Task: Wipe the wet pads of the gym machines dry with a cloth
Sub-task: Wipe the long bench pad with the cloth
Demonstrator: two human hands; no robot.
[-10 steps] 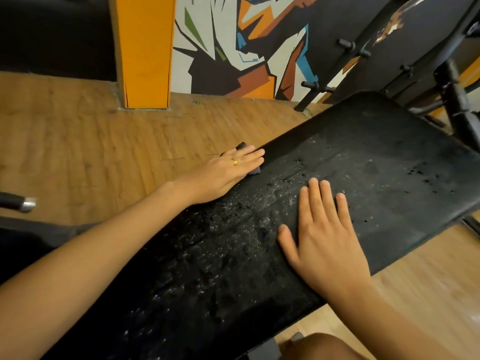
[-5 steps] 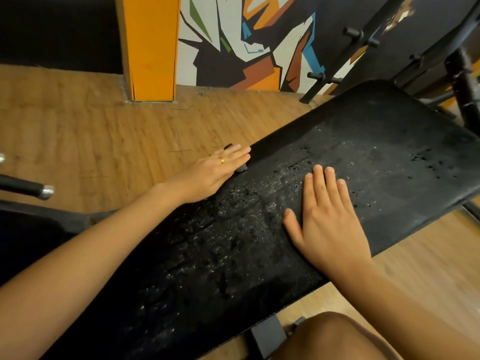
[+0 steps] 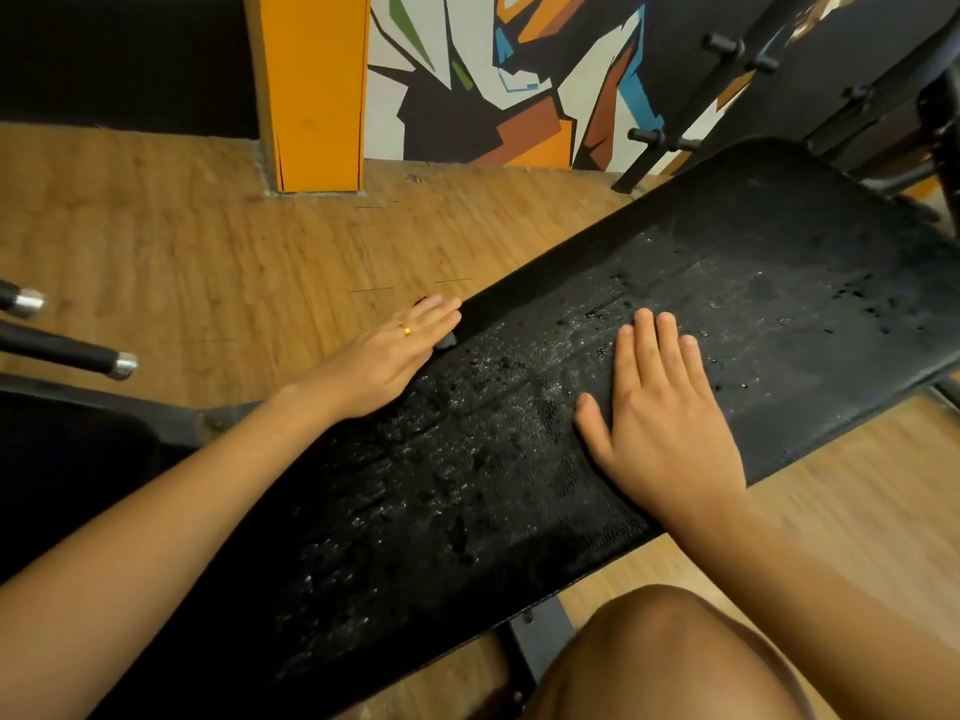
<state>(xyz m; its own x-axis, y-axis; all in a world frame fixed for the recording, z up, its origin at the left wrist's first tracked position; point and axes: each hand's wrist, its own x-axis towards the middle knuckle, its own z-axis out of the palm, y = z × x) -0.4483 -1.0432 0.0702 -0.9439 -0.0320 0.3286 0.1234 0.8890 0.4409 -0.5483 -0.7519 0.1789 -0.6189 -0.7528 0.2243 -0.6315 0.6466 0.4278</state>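
A long black bench pad [image 3: 779, 283] runs diagonally across the view, and its middle glistens with water droplets. My left hand [image 3: 384, 361] lies on the pad's left edge with straight fingers. It presses on a small dark piece, possibly the cloth [image 3: 445, 341], which peeks out under the fingertips. A gold ring shows on one finger. Palm down on the wet middle of the pad, my right hand [image 3: 665, 413] has its fingers straight and together and holds nothing.
Wooden floor [image 3: 208, 252] lies to the left, with an orange pillar [image 3: 317, 90] and a painted wall behind. Two black bars with chrome tips [image 3: 122, 365] jut in from the left. Black machine frame and pegs [image 3: 722, 44] stand at the far right. My knee [image 3: 665, 662] is below the pad.
My left hand has slid a little toward me along the pad's left edge. My right hand stays flat on the pad. The view has shifted slightly.
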